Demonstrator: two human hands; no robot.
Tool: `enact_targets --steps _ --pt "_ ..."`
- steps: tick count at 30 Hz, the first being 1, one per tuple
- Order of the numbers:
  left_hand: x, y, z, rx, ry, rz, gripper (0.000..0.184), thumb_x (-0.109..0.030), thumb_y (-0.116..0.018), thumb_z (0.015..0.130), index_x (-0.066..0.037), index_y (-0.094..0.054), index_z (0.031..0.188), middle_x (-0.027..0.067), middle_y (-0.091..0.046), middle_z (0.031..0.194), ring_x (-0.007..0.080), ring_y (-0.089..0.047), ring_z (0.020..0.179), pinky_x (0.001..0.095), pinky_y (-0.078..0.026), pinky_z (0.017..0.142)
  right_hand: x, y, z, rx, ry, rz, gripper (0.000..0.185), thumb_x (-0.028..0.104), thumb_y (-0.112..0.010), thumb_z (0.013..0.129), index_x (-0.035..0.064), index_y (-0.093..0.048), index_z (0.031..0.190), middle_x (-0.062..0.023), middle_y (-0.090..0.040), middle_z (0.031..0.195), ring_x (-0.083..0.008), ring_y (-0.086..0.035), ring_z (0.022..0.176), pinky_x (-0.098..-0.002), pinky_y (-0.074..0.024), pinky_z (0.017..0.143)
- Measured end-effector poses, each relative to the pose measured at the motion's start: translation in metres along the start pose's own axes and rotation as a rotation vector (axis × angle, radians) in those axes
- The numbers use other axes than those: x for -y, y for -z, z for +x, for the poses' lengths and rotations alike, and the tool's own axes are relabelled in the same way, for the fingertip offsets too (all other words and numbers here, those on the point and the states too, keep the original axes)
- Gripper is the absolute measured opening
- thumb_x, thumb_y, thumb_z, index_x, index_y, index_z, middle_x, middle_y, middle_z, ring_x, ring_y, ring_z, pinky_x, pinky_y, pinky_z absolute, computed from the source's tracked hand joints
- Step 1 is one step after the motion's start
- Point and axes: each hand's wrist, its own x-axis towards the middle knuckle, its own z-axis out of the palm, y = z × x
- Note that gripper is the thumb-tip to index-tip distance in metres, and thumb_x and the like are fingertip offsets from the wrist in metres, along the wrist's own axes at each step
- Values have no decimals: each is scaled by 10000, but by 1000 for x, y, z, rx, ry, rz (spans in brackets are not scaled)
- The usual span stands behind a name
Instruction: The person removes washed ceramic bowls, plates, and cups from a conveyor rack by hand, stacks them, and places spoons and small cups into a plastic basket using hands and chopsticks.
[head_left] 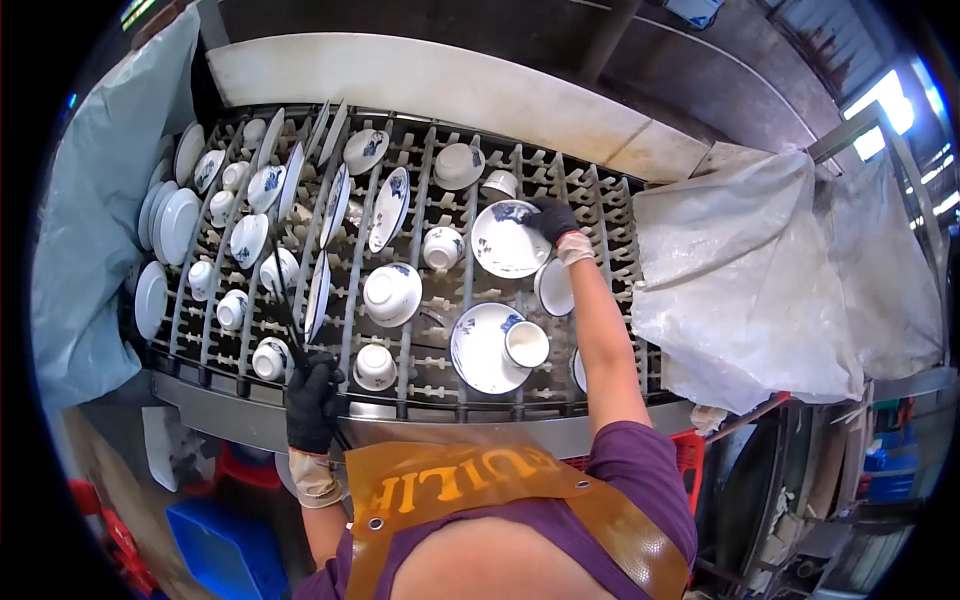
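Note:
My left hand, in a black glove, is closed around a thin dark rod at the near edge of the conveyor. The rod's upper end reaches over the cups and bowls on the left. My right hand, also black-gloved, grips the upper right rim of a white plate with blue decoration; the fingers are partly hidden. Just below that wrist a second plate leans on the conveyor. Nearer to me a blue-rimmed plate lies with a white cup on its right side.
The pegged conveyor carries several plates, bowls and cups, including stacked plates at far left. Plastic curtains hang at the left and right. A blue crate stands below left. A pale panel runs along the back.

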Motion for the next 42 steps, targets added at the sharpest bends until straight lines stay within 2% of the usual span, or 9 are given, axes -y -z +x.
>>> enact_targets --steps 5,7,15,23,25,31,33,39,42 --pt "12 -4 -6 -68 -139 47 200 -198 -562 870 -57 -558 1011 2 -551 714 38 -361 403 179 -274 361 84 41 -26 -365 -7 -174 328 322 -643 753 63 -653 954 -170 -652 832 -275 -644 747 -366 -499 705" --pt "8 -12 -6 -27 -41 -12 197 -193 -558 869 -56 -563 1011 4 -570 729 35 -364 404 182 -265 359 42 20 0 -176 18 247 303 283 -607 792 19 -639 937 -172 -649 748 -257 -641 627 -334 -516 612" --pt "24 -43 3 178 35 145 222 -205 -585 847 -48 -572 1003 25 -595 748 43 -404 419 173 -315 363 20 -7 26 -265 165 -138 347 156 -529 777 125 -580 1119 -145 -581 1116 -311 -553 1028 -371 -431 899" --pt "31 -50 -2 172 35 160 246 -214 -593 841 -39 -572 1012 29 -608 767 38 -414 447 169 -311 388 66 -20 42 69 208 -596 235 236 -586 726 79 -659 885 -161 -646 904 -340 -629 816 -400 -509 712" --pt "36 -49 -5 119 26 159 238 -222 -600 836 -57 -580 1006 24 -610 757 34 -412 446 164 -302 390 26 -48 35 402 580 -502 266 256 -564 739 73 -655 910 -158 -645 880 -333 -625 818 -395 -500 731" --pt "47 -57 -18 107 -50 319 207 -175 -602 816 -43 -622 973 1 -604 720 24 -412 488 178 -308 428 -1 -6 -49 31 249 -131 470 433 -680 690 78 -643 997 -158 -631 978 -325 -587 933 -387 -458 818" --pt "50 -70 -15 250 -53 489 224 -158 -628 801 -1 -615 961 1 -602 741 69 -509 606 218 -417 550 1 19 -68 377 175 -293 460 431 -704 648 100 -659 965 -148 -633 970 -333 -592 916 -400 -467 818" --pt "69 -111 -5 548 -604 1123 237 -116 -628 712 -58 -613 942 144 -583 868 330 -565 793 398 -458 706 24 11 -106 -550 318 -236 308 265 -660 732 90 -648 985 -128 -627 995 -313 -584 922 -413 -470 779" --pt "70 -118 -6 582 -551 1167 232 -127 -646 717 -50 -627 936 142 -576 836 323 -569 770 379 -467 689 51 4 -148 -136 321 -216 327 304 -673 742 103 -646 998 -130 -617 1024 -302 -578 926 -401 -465 786"
